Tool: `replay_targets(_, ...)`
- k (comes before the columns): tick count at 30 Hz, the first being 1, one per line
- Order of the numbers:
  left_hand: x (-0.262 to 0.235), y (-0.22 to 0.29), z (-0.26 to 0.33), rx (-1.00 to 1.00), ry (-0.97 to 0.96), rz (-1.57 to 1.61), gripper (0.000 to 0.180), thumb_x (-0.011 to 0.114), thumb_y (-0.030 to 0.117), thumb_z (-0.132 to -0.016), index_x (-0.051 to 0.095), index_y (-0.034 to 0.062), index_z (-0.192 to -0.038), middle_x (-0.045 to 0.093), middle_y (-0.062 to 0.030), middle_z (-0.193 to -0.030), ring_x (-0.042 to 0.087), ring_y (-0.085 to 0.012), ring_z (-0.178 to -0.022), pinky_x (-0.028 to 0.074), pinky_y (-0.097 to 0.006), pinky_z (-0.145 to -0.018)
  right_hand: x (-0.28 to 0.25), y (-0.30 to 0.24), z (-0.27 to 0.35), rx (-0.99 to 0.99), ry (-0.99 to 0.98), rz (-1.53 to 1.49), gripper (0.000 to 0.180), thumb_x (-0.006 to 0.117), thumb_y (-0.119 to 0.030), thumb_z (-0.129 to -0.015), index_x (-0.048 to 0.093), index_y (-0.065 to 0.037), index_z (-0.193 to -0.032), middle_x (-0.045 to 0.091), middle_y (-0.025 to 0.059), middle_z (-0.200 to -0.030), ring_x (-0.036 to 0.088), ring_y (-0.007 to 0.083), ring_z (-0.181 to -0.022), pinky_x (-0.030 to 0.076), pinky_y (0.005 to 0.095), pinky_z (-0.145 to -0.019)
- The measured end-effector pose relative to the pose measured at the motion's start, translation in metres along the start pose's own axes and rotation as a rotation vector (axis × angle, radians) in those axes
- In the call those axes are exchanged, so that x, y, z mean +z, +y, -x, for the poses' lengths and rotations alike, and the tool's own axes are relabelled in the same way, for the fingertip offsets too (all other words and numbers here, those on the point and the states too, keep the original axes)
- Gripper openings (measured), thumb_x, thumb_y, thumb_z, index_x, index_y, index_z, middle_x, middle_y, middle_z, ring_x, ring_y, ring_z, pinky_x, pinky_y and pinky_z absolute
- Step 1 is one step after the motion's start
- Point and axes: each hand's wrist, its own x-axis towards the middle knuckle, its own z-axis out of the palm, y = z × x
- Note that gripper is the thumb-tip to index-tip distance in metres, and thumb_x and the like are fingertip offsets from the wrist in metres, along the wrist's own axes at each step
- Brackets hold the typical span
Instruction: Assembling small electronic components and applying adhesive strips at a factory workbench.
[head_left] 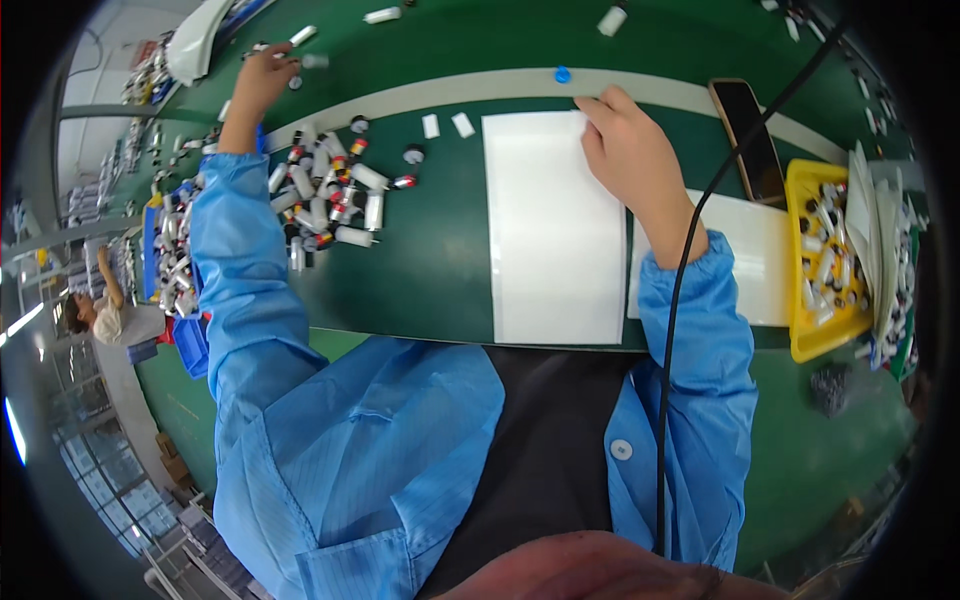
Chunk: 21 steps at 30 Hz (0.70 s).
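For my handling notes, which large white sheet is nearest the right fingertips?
The left sheet, its top-right corner by the right hand; the right sheet is partly hidden by the right sleeve.

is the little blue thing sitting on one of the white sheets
No, the little blue thing sits on the pale strip, beyond the far edge of the nearest white sheet.

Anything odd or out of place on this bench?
One mild oddity: a small blue piece sits alone on the pale strip, just beyond the right hand, unlike the white tabs nearby. The pile of cylinders looks jumbled, without obvious damage.
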Motion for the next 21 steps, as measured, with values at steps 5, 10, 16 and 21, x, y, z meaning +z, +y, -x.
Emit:
replay_targets(5,0.039,0.021,-0.031,0.168,0.082,-0.319,0.049,0.067,0.023,-0.09,0.06,0.0077,-0.136,0.067,-0.0201,-0.123,0.069,-0.0312,-0.101,0.053,-0.039,-0.091,-0.009,-0.004,-0.001,0.014,-0.132,0.073,0.023,0.062,-0.007,-0.086,0.071,-0.008,-0.106,0.062,0.011,-0.097,0.068,0.0311,-0.081,0.057,0.0384,-0.074)
replay_targets(10,0.097,0.033,-0.075,0.486,0.21,-0.361,0.047,0.069,0.027,-0.09,0.061,0.0059,-0.132,0.066,-0.0206,-0.125,0.067,-0.0353,-0.106,0.053,-0.042,-0.093,-0.009,-0.009,-0.008,0.012,-0.179,0.106,0.024,0.062,-0.008,-0.085,0.068,-0.011,-0.108,0.063,0.0101,-0.096,0.068,0.0309,-0.078,0.057,0.0384,-0.069)
replay_targets(16,0.072,0.061,-0.058,0.244,0.095,-0.048,0.036,0.074,0.032,-0.088,0.072,0.0081,-0.114,0.073,-0.0159,-0.1,0.07,-0.0306,-0.096,0.054,-0.041,-0.085,-0.013,-0.007,-0.011,0.027,-0.13,-0.007,0.023,0.061,-0.008,-0.085,0.068,-0.011,-0.106,0.064,0.0099,-0.092,0.068,0.0322,-0.077,0.056,0.0404,-0.069)
replay_targets(21,0.044,0.124,-0.022,0.216,0.288,0.749,0.031,0.072,0.027,-0.095,0.072,-0.0004,-0.108,0.071,-0.0038,-0.108,0.063,-0.0101,-0.099,0.048,-0.028,-0.091,-0.003,0.004,-0.006,-0.095,-0.065,0.033,0.02,0.059,-0.008,-0.087,0.071,-0.011,-0.101,0.066,0.0083,-0.093,0.068,0.0314,-0.078,0.056,0.0399,-0.072)
